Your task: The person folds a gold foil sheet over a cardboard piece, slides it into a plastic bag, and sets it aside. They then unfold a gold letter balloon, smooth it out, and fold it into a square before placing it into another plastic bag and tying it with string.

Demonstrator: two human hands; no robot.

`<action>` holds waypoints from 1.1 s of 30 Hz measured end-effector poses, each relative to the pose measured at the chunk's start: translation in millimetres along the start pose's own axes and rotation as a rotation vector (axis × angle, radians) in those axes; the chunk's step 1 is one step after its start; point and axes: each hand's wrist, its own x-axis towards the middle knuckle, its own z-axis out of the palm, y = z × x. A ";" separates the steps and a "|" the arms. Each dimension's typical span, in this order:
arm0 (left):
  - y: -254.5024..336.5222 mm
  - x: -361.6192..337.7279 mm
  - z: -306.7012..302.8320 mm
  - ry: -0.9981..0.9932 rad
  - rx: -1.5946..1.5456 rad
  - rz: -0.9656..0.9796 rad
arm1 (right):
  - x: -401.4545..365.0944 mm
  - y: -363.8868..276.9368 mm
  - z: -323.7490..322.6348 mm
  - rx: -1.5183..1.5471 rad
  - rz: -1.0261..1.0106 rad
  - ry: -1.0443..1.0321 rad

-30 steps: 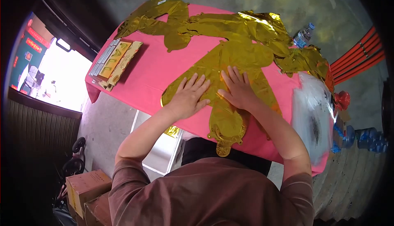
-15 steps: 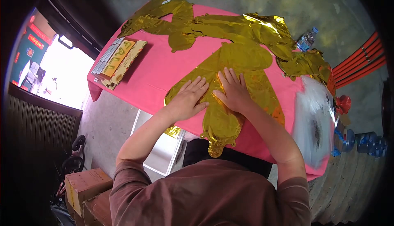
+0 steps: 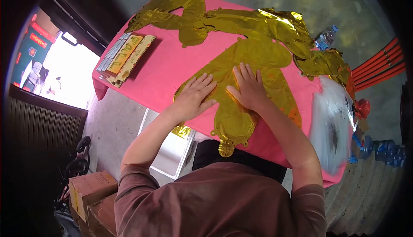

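Note:
A flat gold foil balloon (image 3: 262, 52) lies on the pink tablecloth (image 3: 159, 65), its tabbed narrow end hanging toward me over the near edge. My left hand (image 3: 194, 97) rests palm down on its left part, fingers stretched out. Palm down on the middle of the foil is my right hand (image 3: 250, 86), its fingers a little spread. Neither hand grips anything. Both palms hide parts of the foil beneath them. More flat gold foil balloons (image 3: 228, 22) lie along the far side of the table.
A box with gold lettering (image 3: 127, 56) sits at the table's left. Clear plastic bags (image 3: 331, 125) lie at the right, near a water bottle (image 3: 326, 38). Cardboard boxes (image 3: 92, 189) stand on the floor at lower left, and large blue water jugs (image 3: 387, 152) at right.
My right hand has slid slightly away from me and to the right over the foil. My left hand has shifted a little left. The whole view has tilted slightly.

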 end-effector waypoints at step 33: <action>-48.0 150.4 49.7 0.255 -0.188 0.194 | -1.8 -5.4 12.8 0.093 -0.018 0.188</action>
